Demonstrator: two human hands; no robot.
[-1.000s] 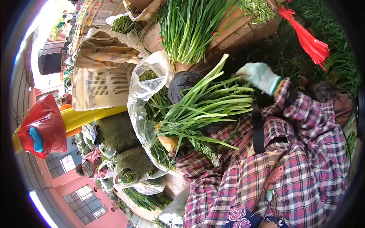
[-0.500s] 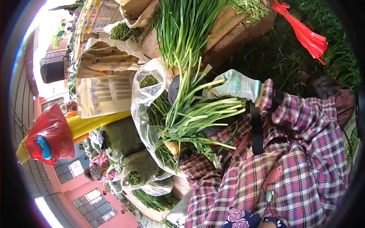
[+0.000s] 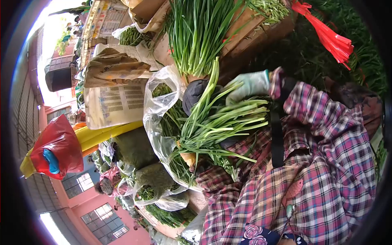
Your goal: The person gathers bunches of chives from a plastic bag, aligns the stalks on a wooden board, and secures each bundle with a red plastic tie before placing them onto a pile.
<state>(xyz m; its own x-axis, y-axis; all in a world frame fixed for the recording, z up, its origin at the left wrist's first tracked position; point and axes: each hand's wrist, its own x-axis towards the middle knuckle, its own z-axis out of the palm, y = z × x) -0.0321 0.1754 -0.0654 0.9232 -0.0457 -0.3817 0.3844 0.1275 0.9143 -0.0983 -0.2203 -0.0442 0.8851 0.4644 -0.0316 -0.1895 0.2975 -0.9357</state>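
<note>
A loose bunch of garlic chives (image 3: pixel 241 118) lies fanned out in front of my plaid-shirted body, pale stalk ends toward me. My left hand (image 3: pixel 188 159), mostly hidden by leaves and sleeve, is closed around the leafy side of the bunch. Above the stalks is my right hand (image 3: pixel 250 86) in a pale green knit glove, blurred by motion. Its fingers are closed about the ends of a few stalks that stand apart from the rest. A neat pile of garlic chives (image 3: pixel 200 41) lies beyond the right hand.
An open clear plastic bag (image 3: pixel 153 118) of greens sits beside the bunch. Near it are a pale plastic crate (image 3: pixel 114 104) with a brown cloth (image 3: pixel 112 67). Red plastic strips (image 3: pixel 326 36) hang at the upper right. Cut stem pieces (image 3: pixel 271 10) lie on a wooden surface.
My right hand has shifted slightly and blurred, and the stalks at its fingers have moved with it. My left hand stays on the bunch. The whole view has shifted a little.
</note>
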